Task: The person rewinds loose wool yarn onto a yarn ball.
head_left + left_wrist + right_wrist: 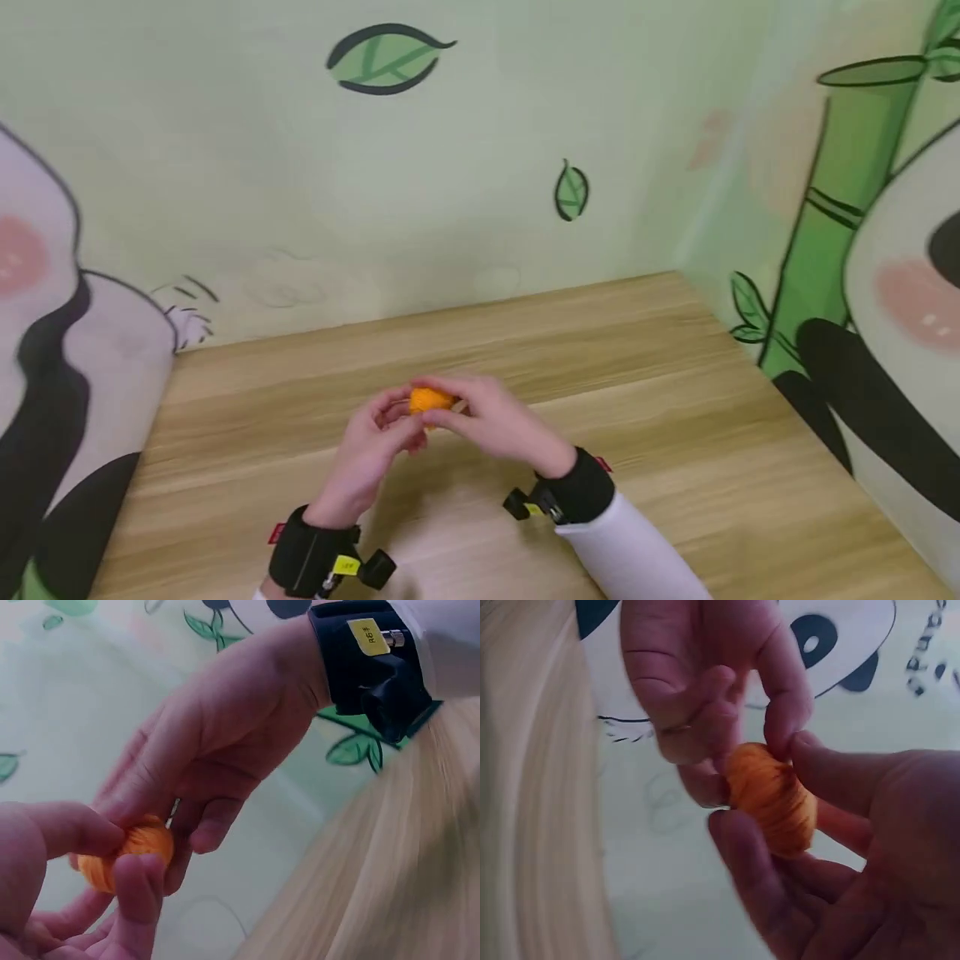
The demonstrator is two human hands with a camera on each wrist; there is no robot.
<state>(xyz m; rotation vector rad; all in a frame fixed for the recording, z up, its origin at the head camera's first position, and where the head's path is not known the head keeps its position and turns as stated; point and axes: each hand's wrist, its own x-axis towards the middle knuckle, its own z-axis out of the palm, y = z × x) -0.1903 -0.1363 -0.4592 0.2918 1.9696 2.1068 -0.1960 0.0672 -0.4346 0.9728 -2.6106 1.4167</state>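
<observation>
A small wound bundle of orange yarn [431, 401] is held up above the table between both hands. My left hand [369, 450] pinches it from the left with thumb and fingers. From the right, my right hand [498, 417] grips it too, its thumb close to the left thumb. In the left wrist view the yarn [148, 844] shows between the fingertips of both hands. Its wound strands show plainly on the yarn bundle [772, 799] in the right wrist view. Something thin and pale pokes out by the right fingers; its kind is too small to tell.
A wood-grain table [315, 375] lies under the hands. Behind it and to the right stand pale green walls [480, 150] painted with leaves, bamboo and pandas. Black bands with small cameras [377, 569] sit on both wrists.
</observation>
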